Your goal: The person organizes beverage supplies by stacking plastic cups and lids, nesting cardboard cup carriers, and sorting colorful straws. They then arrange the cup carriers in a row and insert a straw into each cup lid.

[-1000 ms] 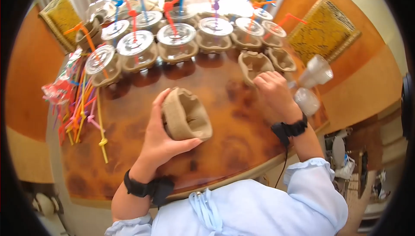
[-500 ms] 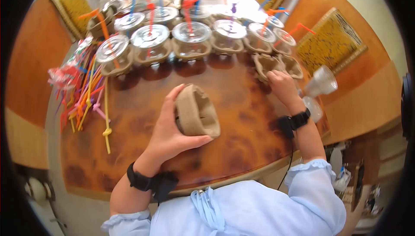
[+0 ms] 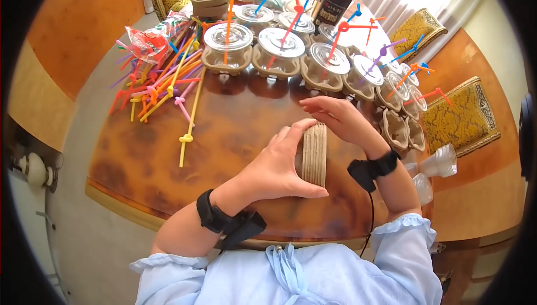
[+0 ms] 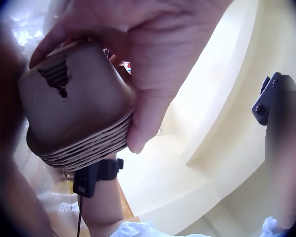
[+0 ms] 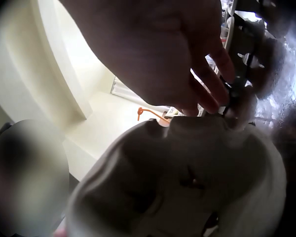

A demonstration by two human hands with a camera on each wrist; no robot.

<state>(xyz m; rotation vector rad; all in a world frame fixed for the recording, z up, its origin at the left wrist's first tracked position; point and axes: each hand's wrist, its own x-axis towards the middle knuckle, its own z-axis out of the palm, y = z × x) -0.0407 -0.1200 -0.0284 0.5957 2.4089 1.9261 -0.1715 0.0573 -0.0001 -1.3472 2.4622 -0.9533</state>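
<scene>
My left hand (image 3: pixel 274 168) grips a nested stack of brown pulp cup carriers (image 3: pixel 314 157), thumb along the near end and fingers round the far end. The left wrist view shows the stack's several layered rims and a torn hole in the outer carrier (image 4: pixel 79 106). My right hand (image 3: pixel 347 121) hovers at the far end of the stack, its fingers extended toward the left hand. In the right wrist view its fingertips are right at the rim of the front carrier (image 5: pixel 187 168), whose hollow faces that camera.
Lidded clear cups (image 3: pixel 282 43) with knotted straws stand in carriers along the back. A two-cup carrier (image 3: pixel 396 129) sits at the right, beside stacked clear cups (image 3: pixel 439 162). Loose straws (image 3: pixel 162 90) and a red wrapper (image 3: pixel 151 45) lie left; a dark bottle (image 3: pixel 335 3) stands behind.
The right hand has left the two-cup carrier at the right and come over to the held stack. The left hand has turned the stack edge-on. The head view has swung.
</scene>
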